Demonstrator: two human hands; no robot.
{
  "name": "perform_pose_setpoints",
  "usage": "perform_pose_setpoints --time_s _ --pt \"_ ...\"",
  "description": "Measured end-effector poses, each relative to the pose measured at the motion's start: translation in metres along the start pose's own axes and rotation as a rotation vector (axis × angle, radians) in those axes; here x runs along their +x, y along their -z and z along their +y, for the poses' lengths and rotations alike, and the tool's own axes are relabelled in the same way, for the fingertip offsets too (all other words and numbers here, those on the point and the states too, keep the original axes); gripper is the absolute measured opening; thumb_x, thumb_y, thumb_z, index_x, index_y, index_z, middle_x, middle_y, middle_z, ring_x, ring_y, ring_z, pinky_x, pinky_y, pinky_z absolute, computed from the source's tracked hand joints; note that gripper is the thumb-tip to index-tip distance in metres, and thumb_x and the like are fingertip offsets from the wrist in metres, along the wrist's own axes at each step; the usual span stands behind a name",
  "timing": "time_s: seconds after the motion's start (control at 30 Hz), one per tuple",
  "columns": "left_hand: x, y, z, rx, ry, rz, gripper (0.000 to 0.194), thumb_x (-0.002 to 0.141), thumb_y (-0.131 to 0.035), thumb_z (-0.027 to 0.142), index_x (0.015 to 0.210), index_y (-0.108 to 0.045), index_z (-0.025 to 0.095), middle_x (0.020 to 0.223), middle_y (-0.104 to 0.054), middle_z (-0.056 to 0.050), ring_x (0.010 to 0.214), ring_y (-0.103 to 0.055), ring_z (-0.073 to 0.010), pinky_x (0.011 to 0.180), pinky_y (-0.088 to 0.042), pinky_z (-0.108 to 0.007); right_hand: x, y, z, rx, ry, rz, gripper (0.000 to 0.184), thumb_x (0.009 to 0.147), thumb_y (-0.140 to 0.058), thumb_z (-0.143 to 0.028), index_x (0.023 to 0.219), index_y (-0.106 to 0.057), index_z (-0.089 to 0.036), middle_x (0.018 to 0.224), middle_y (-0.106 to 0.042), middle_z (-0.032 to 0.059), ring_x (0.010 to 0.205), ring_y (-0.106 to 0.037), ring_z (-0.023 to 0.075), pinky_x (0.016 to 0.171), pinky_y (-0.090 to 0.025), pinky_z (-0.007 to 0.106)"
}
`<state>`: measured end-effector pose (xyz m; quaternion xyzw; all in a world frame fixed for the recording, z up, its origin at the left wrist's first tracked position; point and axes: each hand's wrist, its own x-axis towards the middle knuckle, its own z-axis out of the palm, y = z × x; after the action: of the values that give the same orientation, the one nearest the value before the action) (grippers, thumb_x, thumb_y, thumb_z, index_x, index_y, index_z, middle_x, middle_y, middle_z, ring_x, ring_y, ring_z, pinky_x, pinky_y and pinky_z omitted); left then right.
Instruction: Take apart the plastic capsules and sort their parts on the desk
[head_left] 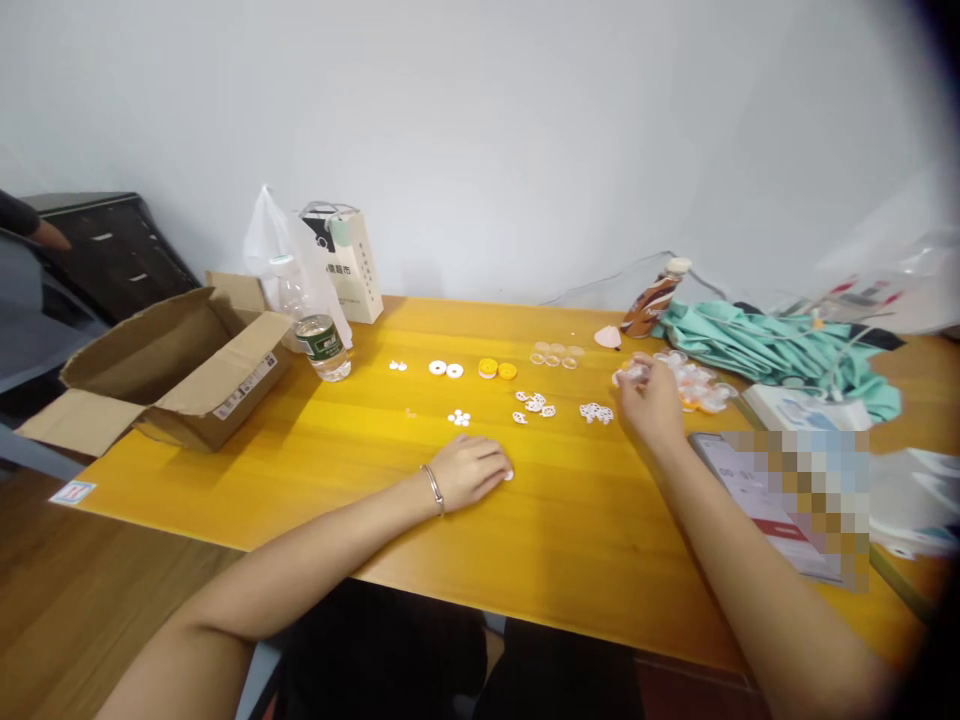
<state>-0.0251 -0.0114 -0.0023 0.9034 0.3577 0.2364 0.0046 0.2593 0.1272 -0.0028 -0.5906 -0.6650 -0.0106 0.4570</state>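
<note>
Near the middle of the counter, the left hand lies palm down, its fingertips at a small white disc. The fingers lie close together; whether they pinch the disc or only rest on it, I cannot tell. Lying flat like that, the hand probably keeps the disc from sliding and steadies the forearm too.

At the near-left edge of the pile of clear and orange pieces, the right hand has its fingers curled in towards the thumb around or against a clear piece. Its grip is half hidden by the hand itself, so I cannot tell whether it is clamped on anything.

Beyond the hands, small parts lie sorted by kind, which likely makes each easy to find and pick: tiny white bits, white rings, yellow rounds and clear rings in a far row; white dots and two clusters of patterned pieces nearer. The gaps between groups seem meant to stop them mixing.

The open box and water bottle stand left, the phone lies beside the right forearm, and the green cloth is bunched behind it, all seemingly set aside to leave the parts within reach.
</note>
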Motion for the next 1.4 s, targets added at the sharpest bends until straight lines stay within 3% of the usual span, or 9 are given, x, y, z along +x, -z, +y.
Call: perform_pose_setpoints --time_s 0.13,0.23,0.3,0.43,0.6,0.83,1.0,1.1,1.4 --pt "-0.001 0.029 -0.037 0.012 0.182 0.157 0.018 0.087 -0.043 0.028 0.084 -0.058 0.018 0.084 -0.063 -0.004 0.079 -0.057 -0.0138 0.075 -0.043 -0.026 -0.043 0.01 -0.051 0.287 0.074 -0.196 0.036 0.083 -0.047 -0.035 0.115 -0.043 -0.018 0.1 -0.054 0.0093 0.083 -0.058 0.019 0.074 -0.049 0.035" --pt "-0.01 0.053 -0.087 0.121 0.586 0.205 0.015 0.083 -0.048 0.03 0.083 -0.058 0.019 0.085 -0.064 -0.002 0.081 -0.059 -0.013 0.077 -0.044 -0.024 -0.08 0.015 -0.092 0.363 0.223 -0.405 0.032 0.084 -0.047 -0.031 0.114 -0.043 -0.019 0.099 -0.055 0.0083 0.087 -0.057 0.0184 0.079 -0.048 0.035" --pt "-0.017 0.063 -0.121 0.162 0.706 0.2 0.016 0.081 -0.049 0.029 0.08 -0.059 0.016 0.081 -0.065 -0.004 0.077 -0.061 -0.0161 0.072 -0.046 -0.026 -0.098 0.017 -0.11 0.364 0.303 -0.518 0.032 0.085 -0.046 -0.028 0.116 -0.042 -0.02 0.099 -0.056 0.0079 0.088 -0.057 0.0185 0.081 -0.047 0.035" --pt "-0.027 0.067 -0.164 0.198 0.834 0.136 0.012 0.073 -0.056 0.026 0.071 -0.061 0.015 0.074 -0.067 -0.006 0.07 -0.061 -0.0198 0.065 -0.046 -0.028 -0.115 0.015 -0.119 0.375 0.294 -0.578 0.032 0.085 -0.046 -0.027 0.116 -0.041 -0.022 0.101 -0.057 0.0078 0.089 -0.057 0.0192 0.08 -0.048 0.036" --pt "-0.029 0.059 -0.176 0.213 0.886 0.136 0.013 0.073 -0.057 0.028 0.071 -0.062 0.016 0.075 -0.067 -0.006 0.071 -0.062 -0.0206 0.066 -0.046 -0.028 -0.122 0.006 -0.111 0.4 0.225 -0.618 0.039 0.082 -0.053 -0.03 0.117 -0.04 -0.023 0.105 -0.056 0.0079 0.093 -0.058 0.0204 0.084 -0.047 0.04" --pt "-0.014 0.06 -0.136 0.209 0.816 0.279 0.027 0.081 -0.049 0.036 0.094 -0.058 0.014 0.094 -0.061 -0.008 0.078 -0.059 -0.0172 0.076 -0.046 -0.03 -0.12 -0.002 -0.106 0.459 0.148 -0.609 0.057 0.07 -0.067 -0.037 0.116 -0.04 -0.02 0.101 -0.055 0.0077 0.091 -0.056 0.0208 0.082 -0.048 0.04" --pt "0.008 0.044 -0.053 -0.175 0.175 0.061 0.033 0.085 -0.047 0.036 0.112 -0.051 0.018 0.107 -0.058 -0.008 0.097 -0.055 -0.0182 0.085 -0.045 -0.031 -0.114 0.001 -0.107 0.352 0.29 -0.621 0.027 0.072 -0.064 -0.03 0.096 -0.053 -0.02 0.093 -0.056 0.0059 0.089 -0.053 0.0207 0.081 -0.045 0.039" --pt "0.015 0.027 -0.019 -0.328 -0.01 -0.066 0.047 0.084 -0.051 0.033 0.128 -0.038 0.021 0.118 -0.053 -0.009 0.109 -0.049 -0.0194 0.095 -0.039 -0.035 -0.113 0.0 -0.106 0.343 0.32 -0.618 0.019 0.074 -0.061 -0.028 0.091 -0.056 -0.021 0.092 -0.055 0.0058 0.089 -0.053 0.0207 0.082 -0.045 0.038" --pt "0.008 0.0 -0.011 -0.512 -0.039 -0.013 0.042 0.087 -0.043 0.02 0.129 -0.039 0.021 0.12 -0.053 -0.01 0.109 -0.05 -0.0188 0.096 -0.04 -0.035 -0.114 -0.001 -0.105 0.359 0.353 -0.642 0.019 0.076 -0.061 -0.034 0.09 -0.059 -0.02 0.089 -0.056 0.006 0.087 -0.053 0.0205 0.08 -0.046 0.038"
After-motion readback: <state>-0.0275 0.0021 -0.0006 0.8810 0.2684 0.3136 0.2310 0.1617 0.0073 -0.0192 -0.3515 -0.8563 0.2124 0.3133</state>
